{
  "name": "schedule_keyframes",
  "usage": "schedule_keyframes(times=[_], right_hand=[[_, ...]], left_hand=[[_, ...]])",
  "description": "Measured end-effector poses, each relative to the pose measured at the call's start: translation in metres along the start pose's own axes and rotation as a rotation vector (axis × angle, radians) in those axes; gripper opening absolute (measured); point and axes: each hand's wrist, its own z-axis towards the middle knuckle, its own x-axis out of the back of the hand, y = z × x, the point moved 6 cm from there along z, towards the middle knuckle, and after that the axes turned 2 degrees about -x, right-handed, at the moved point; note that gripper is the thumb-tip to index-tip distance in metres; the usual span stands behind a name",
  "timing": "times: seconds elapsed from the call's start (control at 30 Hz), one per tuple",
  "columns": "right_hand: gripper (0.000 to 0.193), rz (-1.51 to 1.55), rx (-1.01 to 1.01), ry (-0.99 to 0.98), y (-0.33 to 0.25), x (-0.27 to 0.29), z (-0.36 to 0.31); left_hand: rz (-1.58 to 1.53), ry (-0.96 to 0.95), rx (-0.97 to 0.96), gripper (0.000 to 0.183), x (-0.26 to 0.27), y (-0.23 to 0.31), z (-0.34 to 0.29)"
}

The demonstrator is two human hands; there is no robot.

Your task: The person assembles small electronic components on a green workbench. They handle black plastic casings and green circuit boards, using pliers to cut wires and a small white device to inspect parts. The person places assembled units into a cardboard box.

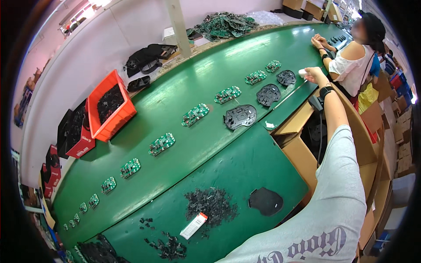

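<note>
My right arm, in a grey sleeve with a dark wristband, reaches far up to the right. At its end my right hand (314, 75) is closed with a small white object (302, 72) at its fingertips, whose kind is too small to tell. Just left of the hand lies a black plastic shell (286, 77). A second black shell (268, 95) and a larger third shell (239, 117) follow toward me. Beside them a long row of green circuit boards (227, 94) runs down the green bench (175, 171). My left hand is out of view.
On the near bench lie a heap of small black parts (210, 204), a white and red box (193, 225) and a flat black cover (265, 201). An orange bin (115, 125) stands by the wall. Cardboard boxes (298, 153) sit beside my arm; a co-worker (351, 61) works beyond.
</note>
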Motion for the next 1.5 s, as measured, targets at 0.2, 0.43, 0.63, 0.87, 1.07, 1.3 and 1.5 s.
schedule_keyframes(times=[0.2, 0.43, 0.63, 0.87, 1.07, 1.3, 1.5], right_hand=[[0.027, 0.201, -0.118, -0.065, 0.019, 0.009, 0.026], [0.031, 0.187, 0.099, 0.008, -0.002, 0.005, 0.016], [0.037, 0.163, 0.081, -0.096, -0.005, -0.011, -0.001], [0.033, 0.086, 0.032, -0.274, -0.015, -0.026, -0.002], [0.031, 0.012, 0.083, -0.415, -0.028, -0.042, 0.005], [0.078, 0.567, 0.214, 0.057, -0.031, 0.011, 0.063], [0.097, 0.32, 0.252, 0.072, -0.023, 0.017, 0.058]], left_hand=[[-0.043, 0.105, 0.147, 0.019, -0.004, 0.013, 0.006], [-0.089, 0.138, 0.052, 0.017, -0.004, -0.018, 0.005], [-0.052, 0.132, 0.026, 0.018, -0.005, -0.023, 0.01], [-0.028, 0.073, 0.067, 0.018, -0.004, -0.014, 0.012], [-0.013, 0.104, 0.125, 0.018, 0.0, -0.015, 0.006], [-0.004, 0.112, 0.114, 0.018, -0.002, -0.012, 0.006], [-0.008, 0.134, 0.014, 0.018, 0.0, -0.028, 0.012]])
